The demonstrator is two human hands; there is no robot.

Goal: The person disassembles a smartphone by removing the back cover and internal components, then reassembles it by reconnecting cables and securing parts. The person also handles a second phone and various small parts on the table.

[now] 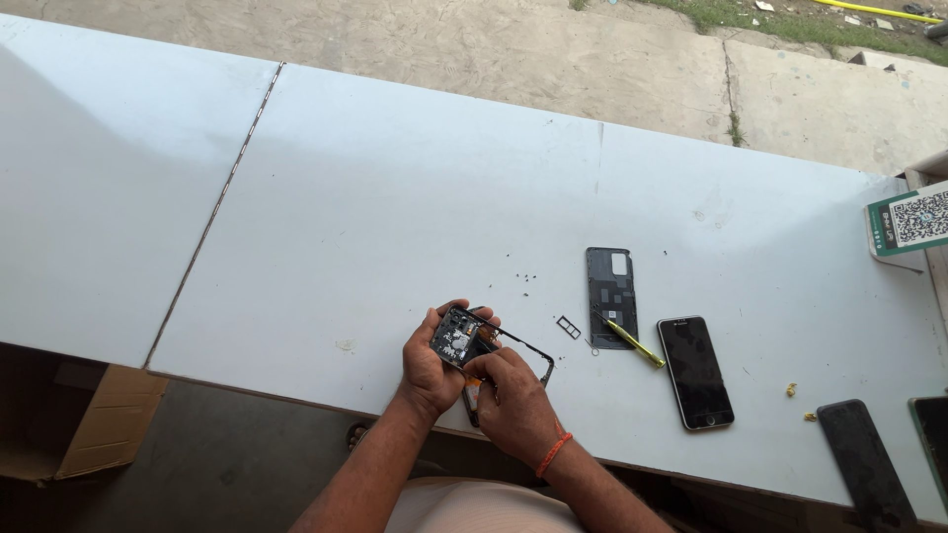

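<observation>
My left hand (431, 363) grips the upper end of an opened black phone (462, 341) whose inner circuit board shows. My right hand (513, 397), with an orange thread at the wrist, holds the phone's lower part, and a thin black frame (528, 348) is lifted off along its right side. Both hands hover over the near edge of the white table (375, 197). Right of the hands lie a small card tray (568, 327), a black back cover (610, 294) and a yellow-handled tool (634, 342) resting across the cover's lower corner.
A whole black phone (695, 371) lies face up right of the tool. Two more dark phones (866, 462) sit at the table's right near corner. Tiny screws (524, 278) are scattered above the hands. A printed stand (908, 223) is at the far right. A cardboard box (104, 419) sits below left.
</observation>
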